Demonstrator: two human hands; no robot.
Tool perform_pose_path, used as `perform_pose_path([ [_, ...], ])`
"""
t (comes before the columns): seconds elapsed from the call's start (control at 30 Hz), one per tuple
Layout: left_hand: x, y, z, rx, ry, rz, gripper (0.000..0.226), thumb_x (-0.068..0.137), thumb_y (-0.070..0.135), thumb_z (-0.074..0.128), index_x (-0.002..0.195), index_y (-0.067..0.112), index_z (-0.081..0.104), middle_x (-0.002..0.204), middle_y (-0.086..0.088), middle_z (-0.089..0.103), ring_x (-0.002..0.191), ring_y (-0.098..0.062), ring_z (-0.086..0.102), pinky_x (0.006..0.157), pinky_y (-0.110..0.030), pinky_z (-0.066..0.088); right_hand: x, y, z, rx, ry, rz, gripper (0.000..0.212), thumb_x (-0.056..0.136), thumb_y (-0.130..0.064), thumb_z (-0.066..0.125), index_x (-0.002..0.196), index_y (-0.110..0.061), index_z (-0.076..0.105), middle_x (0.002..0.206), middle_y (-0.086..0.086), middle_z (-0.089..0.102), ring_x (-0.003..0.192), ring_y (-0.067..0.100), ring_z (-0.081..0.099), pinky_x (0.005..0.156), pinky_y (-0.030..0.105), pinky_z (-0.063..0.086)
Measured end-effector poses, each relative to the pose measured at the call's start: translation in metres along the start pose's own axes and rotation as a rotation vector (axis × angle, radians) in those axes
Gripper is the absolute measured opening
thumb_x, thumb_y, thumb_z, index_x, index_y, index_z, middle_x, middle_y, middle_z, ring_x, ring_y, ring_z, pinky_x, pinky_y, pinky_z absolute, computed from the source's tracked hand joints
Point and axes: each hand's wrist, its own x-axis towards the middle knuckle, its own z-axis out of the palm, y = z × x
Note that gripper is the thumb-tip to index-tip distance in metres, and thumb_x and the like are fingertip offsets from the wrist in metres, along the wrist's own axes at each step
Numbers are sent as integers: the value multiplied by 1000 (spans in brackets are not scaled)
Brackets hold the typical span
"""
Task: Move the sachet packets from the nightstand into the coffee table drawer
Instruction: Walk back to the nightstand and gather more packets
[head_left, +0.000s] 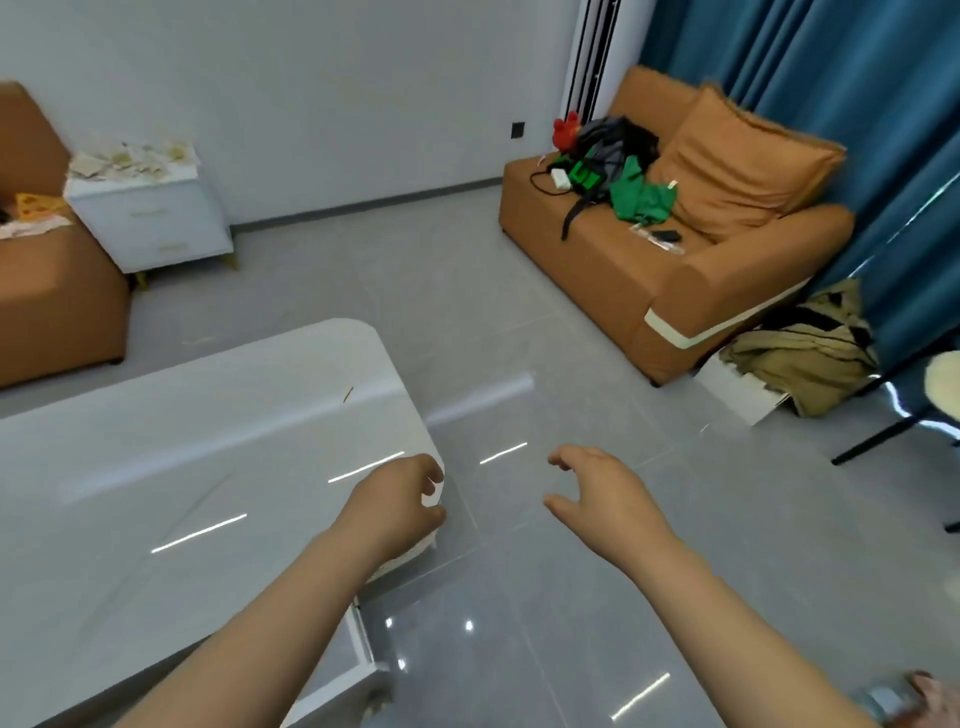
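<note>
Head view: the sachet packets (130, 158) lie scattered in a heap on top of the white nightstand (150, 228), far left, too small to tell which way their long axes point. The left hand (400, 499) hangs over the glossy counter (182, 441) corner, fingers loosely curled and empty. The right hand (608, 493) is over the floor, fingers relaxed and apart.

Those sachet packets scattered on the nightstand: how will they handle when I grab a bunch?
Probably light and floppy: the sachet packets look thin and flat. They lie loose up to the edge of the nightstand, so a push would likely slide some off. Too blurred for more.
</note>
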Motion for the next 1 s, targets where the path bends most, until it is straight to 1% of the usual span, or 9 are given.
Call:
perform_pose_path([
  [0.13,41,49,-11,16,1,71,36,85,27,64,120,23,56,114,6,62,102,-15,59,88,-29,49,26,36,-44,-59,21,20,45,90,-33,60,132,-22,49,132,-2,53,118,15,52,92,22,38],
  [0.23,84,82,-21,10,33,116,35,84,28,64,117,23,57,112,8,63,98,-14,59,87,-30,49,57,58,-78,-68,80,26,45,90,-33,60,132,-23,49,133,-3,52,119,14,51,93,23,39],
  [0.37,149,121,-41,-6,65,178,35,85,29,65,118,23,57,112,8,62,96,-12,58,78,-22,43,115,76,-122,-109,136,8,45,88,-32,61,131,-22,50,131,-1,54,118,17,52,95,29,43],
  [0.47,199,146,-60,5,91,210,37,85,29,65,119,22,56,114,8,62,101,-14,59,83,-25,47,162,87,-155,-146,155,1,45,88,-31,61,131,-21,51,129,-1,54,116,17,53,93,32,46],
  [0.57,245,169,-81,30,92,226,37,85,31,64,120,23,55,115,9,62,103,-14,59,88,-26,48,207,96,-188,-178,156,5,45,88,-32,60,131,-22,51,128,-3,54,114,16,54,90,29,45],
  [0.67,292,190,-103,48,111,252,38,85,31,64,121,24,55,116,9,62,105,-13,59,87,-25,47,252,104,-217,-190,179,-5,44,87,-34,61,129,-24,52,125,-3,55,109,15,55,82,25,43],
  [0.73,322,202,-116,32,128,259,37,85,31,65,120,23,56,115,8,62,104,-13,59,87,-26,48,282,112,-233,-184,196,-16,43,87,-35,62,128,-25,53,123,-4,56,107,14,56,81,24,44],
  [0.87,378,217,-139,42,136,245,38,85,33,64,121,25,55,116,9,61,104,-13,58,86,-27,49,346,125,-260,-172,189,-45,45,87,-36,63,129,-25,52,127,-5,55,111,14,55,84,22,42],
  [1.0,441,228,-161,41,180,205,38,85,34,64,121,26,54,115,10,61,103,-13,58,85,-27,48,422,132,-282,-151,171,-111,45,88,-33,63,130,-23,52,128,-4,54,113,14,54,91,27,46],
])
